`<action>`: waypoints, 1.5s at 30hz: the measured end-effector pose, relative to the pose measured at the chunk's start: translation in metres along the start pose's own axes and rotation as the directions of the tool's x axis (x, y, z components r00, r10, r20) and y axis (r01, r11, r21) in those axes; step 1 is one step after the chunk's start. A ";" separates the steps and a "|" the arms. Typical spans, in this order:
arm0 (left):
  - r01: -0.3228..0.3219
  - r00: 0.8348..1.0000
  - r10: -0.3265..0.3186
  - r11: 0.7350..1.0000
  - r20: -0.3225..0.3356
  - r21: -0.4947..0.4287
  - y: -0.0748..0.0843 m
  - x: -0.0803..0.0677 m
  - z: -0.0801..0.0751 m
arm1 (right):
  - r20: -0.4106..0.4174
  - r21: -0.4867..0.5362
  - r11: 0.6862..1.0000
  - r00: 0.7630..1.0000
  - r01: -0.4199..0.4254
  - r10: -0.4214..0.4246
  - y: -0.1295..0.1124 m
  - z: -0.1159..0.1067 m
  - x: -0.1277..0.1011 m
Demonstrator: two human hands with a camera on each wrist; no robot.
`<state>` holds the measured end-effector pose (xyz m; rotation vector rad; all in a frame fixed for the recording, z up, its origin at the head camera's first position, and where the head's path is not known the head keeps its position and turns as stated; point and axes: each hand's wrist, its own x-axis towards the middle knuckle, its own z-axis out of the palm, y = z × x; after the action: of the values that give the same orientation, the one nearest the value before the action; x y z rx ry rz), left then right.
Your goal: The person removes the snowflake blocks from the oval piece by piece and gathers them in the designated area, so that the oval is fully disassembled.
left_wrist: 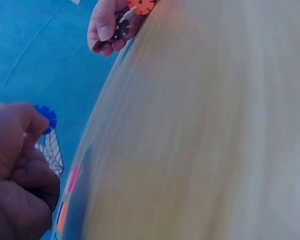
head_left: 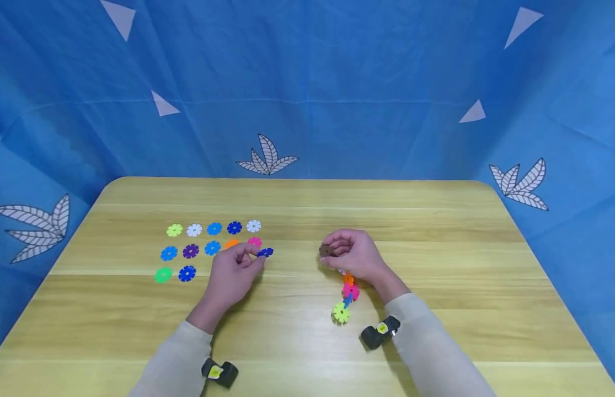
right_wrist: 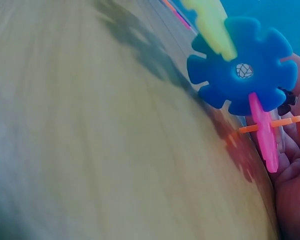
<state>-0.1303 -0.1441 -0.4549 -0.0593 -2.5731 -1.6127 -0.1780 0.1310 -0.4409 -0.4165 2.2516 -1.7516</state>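
in the head view the left hand [head_left: 234, 271] sits left of the frame's centre, fingers curled, pinching a dark blue snowflake disc [head_left: 265, 252] between thumb and fingertip; the left wrist view shows the same disc [left_wrist: 46, 118] peeking above the curled fingers [left_wrist: 20, 150] at the left edge of the frame. the right hand [head_left: 354, 255] lies just right of centre, fingers curled round a brown snowflake disc [head_left: 327, 250] that forms the top end of a joined chain of discs [head_left: 348, 292]. the chain runs down the frame from the palm through an orange disc [head_left: 348, 278], a pink disc [head_left: 351, 290] and a small blue piece to a yellow-green disc [head_left: 341, 313] lying on the counter [head_left: 436, 231]. in the right wrist view the chain fills the upper right of the frame: a blue disc [right_wrist: 242, 71] slotted with a yellow-green disc [right_wrist: 210, 22] above and a pink disc [right_wrist: 262, 132] below, with a thin orange disc [right_wrist: 270, 124] crossing it beside the palm. loose discs [head_left: 208, 248] lie in rows on the counter in the left half of the head view, just above and left of the left hand: lime, white, blue, dark blue and white in the top row, blue, purple, blue, orange and pink in the middle, green and dark blue below. a blue cloth backdrop [head_left: 307, 82] with white leaf prints surrounds the counter. a dark wrist-worn camera [head_left: 380, 331] shows on the right cuff, another [head_left: 219, 373] on the left cuff.
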 end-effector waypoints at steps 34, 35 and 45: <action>0.328 0.940 -0.295 0.920 -0.169 0.217 -0.019 -0.030 -0.061 | 0.004 -0.014 1.000 1.000 0.003 -0.003 -0.002 0.001 0.001; 0.327 0.940 -0.292 0.918 -0.175 0.224 -0.019 -0.030 -0.062 | 0.004 -0.016 1.000 1.000 0.003 -0.002 -0.002 0.001 0.001; 0.344 0.927 -0.282 0.900 -0.247 0.267 -0.016 -0.031 -0.063 | 0.001 -0.025 1.000 1.000 -0.002 0.002 -0.003 0.001 0.000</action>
<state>-0.0962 -0.2070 -0.4452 0.5452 -2.7341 -1.1967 -0.1771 0.1294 -0.4379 -0.4203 2.2748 -1.7229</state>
